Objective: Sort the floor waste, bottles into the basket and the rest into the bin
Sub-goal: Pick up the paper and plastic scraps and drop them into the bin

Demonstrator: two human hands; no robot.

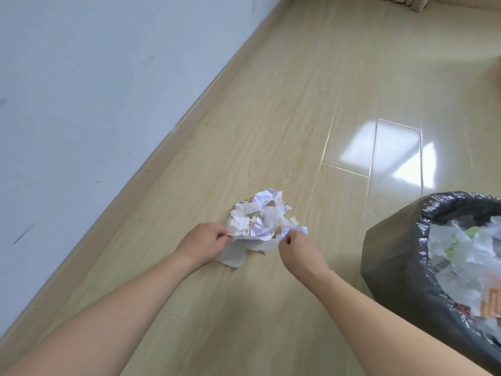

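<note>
Head-worn camera looks steeply down, close over the floor (pixel 271 104).

No readable text anywhere in view.

The crumpled paper pile (pixel 260 218) on the floor carries small red and dark printed marks, too creased and blurred to make out as letters. Inside the bin (pixel 401 267), an orange wrapper (pixel 490 302) shows rows of pale print and a white scrap (pixel 444 264) bears what looks like a barcode, but no word or number on either can be read. Faint dark scuffs on the wall (pixel 81 90) are marks, not writing.
</note>
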